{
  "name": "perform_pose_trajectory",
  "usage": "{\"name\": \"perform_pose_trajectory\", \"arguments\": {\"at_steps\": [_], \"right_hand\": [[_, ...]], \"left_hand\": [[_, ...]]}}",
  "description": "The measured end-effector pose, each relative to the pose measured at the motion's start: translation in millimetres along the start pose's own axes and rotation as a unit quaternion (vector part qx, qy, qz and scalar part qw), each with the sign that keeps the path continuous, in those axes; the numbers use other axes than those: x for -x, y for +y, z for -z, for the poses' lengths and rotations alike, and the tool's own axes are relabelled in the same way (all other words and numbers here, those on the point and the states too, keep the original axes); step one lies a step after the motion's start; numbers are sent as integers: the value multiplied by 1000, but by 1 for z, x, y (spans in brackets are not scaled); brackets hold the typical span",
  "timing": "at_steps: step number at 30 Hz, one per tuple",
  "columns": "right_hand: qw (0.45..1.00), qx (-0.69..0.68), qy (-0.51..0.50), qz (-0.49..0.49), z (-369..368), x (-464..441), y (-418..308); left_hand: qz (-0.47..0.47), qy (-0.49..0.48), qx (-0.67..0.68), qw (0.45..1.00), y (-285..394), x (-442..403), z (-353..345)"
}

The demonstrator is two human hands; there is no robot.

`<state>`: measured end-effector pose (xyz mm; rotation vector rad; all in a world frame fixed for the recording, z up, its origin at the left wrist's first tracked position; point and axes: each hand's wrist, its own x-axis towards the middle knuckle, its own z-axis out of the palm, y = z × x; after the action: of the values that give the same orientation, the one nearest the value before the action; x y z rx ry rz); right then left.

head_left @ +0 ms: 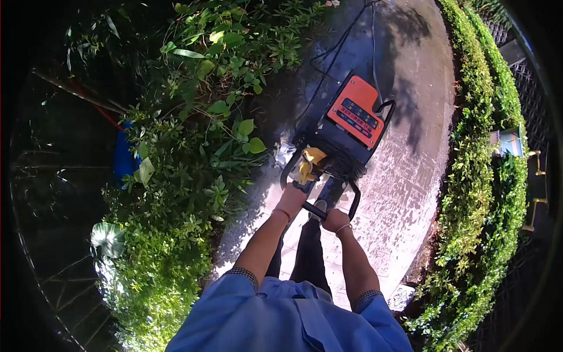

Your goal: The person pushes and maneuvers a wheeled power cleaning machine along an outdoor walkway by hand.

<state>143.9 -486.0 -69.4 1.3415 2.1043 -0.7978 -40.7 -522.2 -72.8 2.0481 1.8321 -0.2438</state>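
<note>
Both my hands are wrapped round the black handle bar of a machine with an orange and black body. My left hand grips the bar's left end, near a yellow cloth or glove that hangs by the frame. At the right end of the bar, my right hand is closed round it. Coiled black cable lies between the handle and the orange panel. The machine stands on the paved path just ahead of my feet.
Dark cables run from the machine up along the curving path. Leafy plants line the left edge, with a blue object among them. A trimmed hedge borders the right. A pale box-like object stands by the hedge.
</note>
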Motion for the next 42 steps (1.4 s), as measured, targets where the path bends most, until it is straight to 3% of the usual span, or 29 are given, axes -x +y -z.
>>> {"name": "perform_pose_trajectory", "arguments": {"at_steps": [6,14,23,24,31,39,42], "right_hand": [[999,24,-23,0,19,7,-4],[998,18,-54,-5,-35,29,-11],[994,-55,-91,-13,-38,46,-40],[993,-74,-89,-14,-37,44,-41],[989,-110,-97,19,-44,23,-51],[988,-136,-77,13,3,-20,-79],[987,-140,-77,-2,34,-33,-67]], "left_hand": [[-12,40,8,999,3,2,13],[-49,-111,2,993,3,40,-7],[-111,-135,42,984,-21,54,-27],[-130,-148,-10,980,-26,50,-34],[-157,-153,-10,976,-58,32,-41],[-220,-170,-48,959,-117,-31,-31],[-229,-161,-52,959,-110,-62,17]]}}
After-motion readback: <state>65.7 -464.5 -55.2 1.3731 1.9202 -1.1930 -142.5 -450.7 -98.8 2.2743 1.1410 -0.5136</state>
